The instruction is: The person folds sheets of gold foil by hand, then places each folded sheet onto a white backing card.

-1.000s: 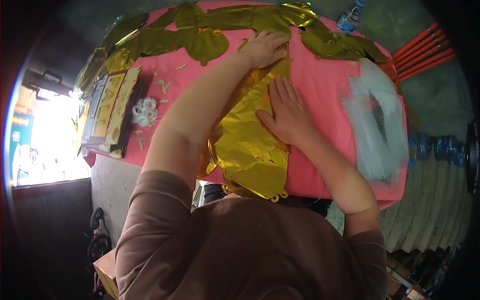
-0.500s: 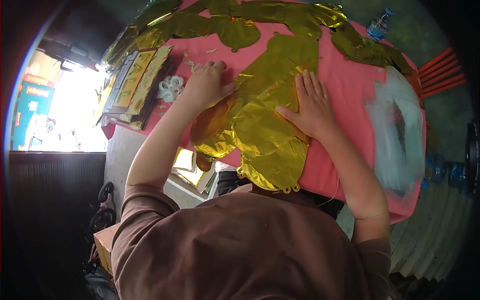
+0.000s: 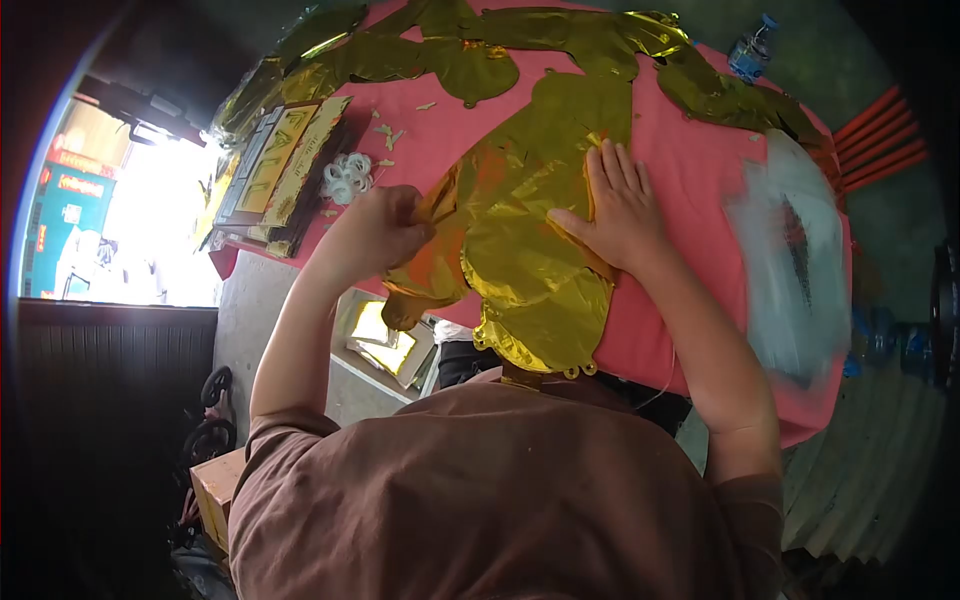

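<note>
A flat gold foil sheet [image 3: 535, 220] with rounded lobes lies on the pink cloth [image 3: 690, 330] in front of me. My left hand [image 3: 385, 232] pinches the foil's left edge, which is lifted and creased at the fingers. On the foil's right edge my right hand [image 3: 622, 205] rests flat, fingers stretched and thumb apart. Small ring tabs show at the foil's lower end, close to my body. White rings [image 3: 347, 178] lie in a bunch just beyond my left hand.
Printed flat packs [image 3: 280, 170] lie at the left. More gold foil [image 3: 480, 70] spans the far edge. A plastic bottle [image 3: 750, 52] stands at the back right, and a whitish translucent bag [image 3: 795, 270] lies at the right. Below the table is an open box [image 3: 375, 375].
My left hand has moved down toward me and closed on the foil's left edge, raising and folding it. My right hand has stayed nearly in place.
</note>
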Demonstrator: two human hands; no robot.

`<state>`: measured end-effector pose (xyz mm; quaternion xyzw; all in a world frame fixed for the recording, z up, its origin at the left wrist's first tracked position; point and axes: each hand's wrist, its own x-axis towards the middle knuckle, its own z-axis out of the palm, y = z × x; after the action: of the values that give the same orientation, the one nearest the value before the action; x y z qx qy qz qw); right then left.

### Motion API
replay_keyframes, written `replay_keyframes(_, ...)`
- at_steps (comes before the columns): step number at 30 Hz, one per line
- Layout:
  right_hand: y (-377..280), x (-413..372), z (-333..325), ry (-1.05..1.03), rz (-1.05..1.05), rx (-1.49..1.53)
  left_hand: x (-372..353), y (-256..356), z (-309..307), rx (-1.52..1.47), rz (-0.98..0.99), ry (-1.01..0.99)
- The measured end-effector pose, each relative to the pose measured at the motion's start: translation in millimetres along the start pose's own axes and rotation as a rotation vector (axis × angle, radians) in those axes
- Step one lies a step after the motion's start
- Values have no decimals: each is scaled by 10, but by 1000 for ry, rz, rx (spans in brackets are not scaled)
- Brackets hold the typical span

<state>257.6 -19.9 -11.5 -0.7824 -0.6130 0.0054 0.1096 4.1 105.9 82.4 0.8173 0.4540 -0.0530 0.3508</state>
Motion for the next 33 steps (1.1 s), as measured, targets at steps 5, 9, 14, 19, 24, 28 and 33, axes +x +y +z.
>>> replay_keyframes(5, 6, 5, 13, 6, -8, 3, -224, 215, 177, -80, 322, 114)
replay_keyframes(9, -5, -9, -12, -5, 7, 15, -218, 596, 426, -102, 439, -63)
replay_keyframes(14, 76, 32, 156, 56, -21, -115, -72, 732, 842, -13, 548, -186)
replay_keyframes(19, 38, -12, 41, 22, -22, -4, -41, 686, 579, -129, 495, -488)
replay_keyframes(24, -1, -12, -18, -15, 5, -4, 439, 210, 477, -311, 470, 170)
replay_keyframes(28, 43, 8, 90, 4, -32, -294, 652, 124, 600, -59, 817, 380)
replay_keyframes(33, -28, -19, -54, -70, 32, -25, 580, 197, 710, -142, 801, 127)
